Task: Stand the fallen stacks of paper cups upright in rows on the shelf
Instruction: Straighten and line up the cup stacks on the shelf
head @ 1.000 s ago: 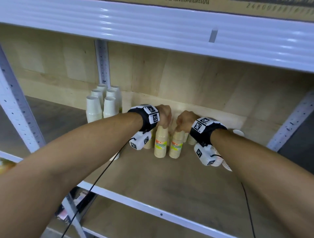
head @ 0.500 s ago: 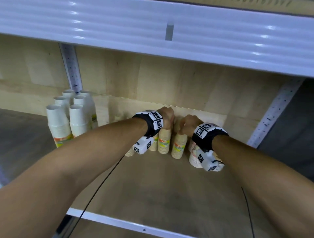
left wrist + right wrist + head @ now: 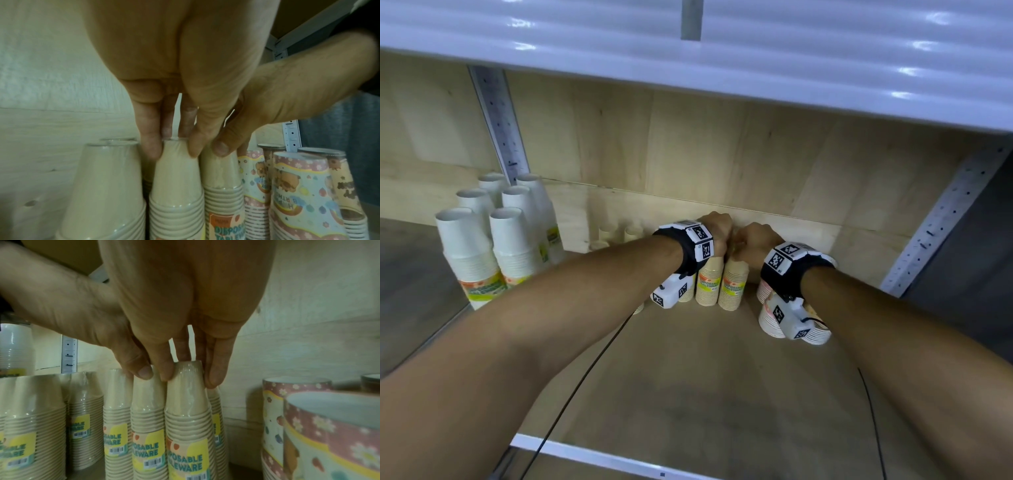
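Observation:
Two upright stacks of beige paper cups stand side by side near the shelf's back wall, the left beige stack (image 3: pixel 709 284) (image 3: pixel 174 175) and the right beige stack (image 3: pixel 734 287) (image 3: pixel 187 402). My left hand (image 3: pixel 717 233) (image 3: pixel 185 151) pinches the top of the left stack from above, its thumb resting on the neighbouring stack. My right hand (image 3: pixel 751 240) (image 3: pixel 185 378) grips the top of the right stack, thumb on the stack beside it. More beige stacks (image 3: pixel 86 410) stand upright to the left.
Several white cup stacks (image 3: pixel 472 253) stand at the left by a metal upright (image 3: pixel 503 130). Patterned party cup stacks (image 3: pixel 770 318) (image 3: pixel 298 186) stand just right of my right wrist. The upper shelf (image 3: pixel 722 51) hangs low overhead. Bare shelf board (image 3: pixel 705 394) lies in front.
Both hands have kept their hold on the tops of the two beige stacks. The head view has swung right and nearer, bringing the patterned cups into sight.

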Available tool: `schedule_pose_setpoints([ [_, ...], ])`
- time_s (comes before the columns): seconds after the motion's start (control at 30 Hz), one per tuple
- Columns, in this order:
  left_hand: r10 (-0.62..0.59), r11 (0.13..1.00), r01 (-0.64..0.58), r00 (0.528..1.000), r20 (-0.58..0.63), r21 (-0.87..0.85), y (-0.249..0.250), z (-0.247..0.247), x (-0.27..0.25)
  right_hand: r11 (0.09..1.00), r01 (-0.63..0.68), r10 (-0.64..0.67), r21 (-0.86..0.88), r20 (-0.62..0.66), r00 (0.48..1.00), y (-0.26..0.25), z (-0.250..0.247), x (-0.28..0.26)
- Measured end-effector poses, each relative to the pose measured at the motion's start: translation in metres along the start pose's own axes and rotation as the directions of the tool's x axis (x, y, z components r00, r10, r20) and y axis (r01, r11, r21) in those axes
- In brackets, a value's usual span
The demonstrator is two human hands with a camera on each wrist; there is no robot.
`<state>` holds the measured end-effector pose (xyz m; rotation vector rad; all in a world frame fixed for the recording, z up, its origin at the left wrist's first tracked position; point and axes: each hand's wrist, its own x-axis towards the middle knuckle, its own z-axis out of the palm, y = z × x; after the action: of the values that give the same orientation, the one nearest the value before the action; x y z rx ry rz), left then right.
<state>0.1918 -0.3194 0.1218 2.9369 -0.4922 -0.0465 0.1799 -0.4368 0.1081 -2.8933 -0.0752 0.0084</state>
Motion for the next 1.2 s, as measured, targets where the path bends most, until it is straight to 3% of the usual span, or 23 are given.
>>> schedule_pose_setpoints([
  [0.33,0.075,0.997,-0.075,0.997,-0.017,-0.01,-0.007,-0.008,-0.001,0.999,0.054,-0.053,-0.005,0.004,0.999,-0.001,-0.006,-0.005],
  [0.43,0.08,0.994,-0.085,0.994,-0.073,-0.072,-0.017,-0.02,-0.007,0.998,0.054,-0.055,-0.012,-0.033,0.998,-0.009,-0.012,0.0],
  [0.57,0.025,0.995,-0.034,0.996,-0.088,-0.098,-0.037,-0.042,-0.019,0.997,0.07,-0.072,-0.018,-0.084,0.994,-0.03,-0.022,0.004],
  [0.77,-0.079,0.996,0.074,0.992,-0.094,-0.059,-0.076,-0.074,-0.046,0.981,0.196,-0.194,0.002,-0.139,0.971,-0.078,-0.023,0.008],
  [1.03,-0.21,0.977,0.213,0.973,-0.092,0.027,-0.134,-0.066,-0.08,0.953,0.299,-0.296,0.05,-0.066,0.953,-0.139,0.008,0.004],
  [1.2,-0.285,0.953,0.285,0.958,-0.014,0.098,-0.15,-0.048,-0.09,0.94,0.323,-0.328,0.112,0.028,0.944,-0.159,0.023,0.001],
])
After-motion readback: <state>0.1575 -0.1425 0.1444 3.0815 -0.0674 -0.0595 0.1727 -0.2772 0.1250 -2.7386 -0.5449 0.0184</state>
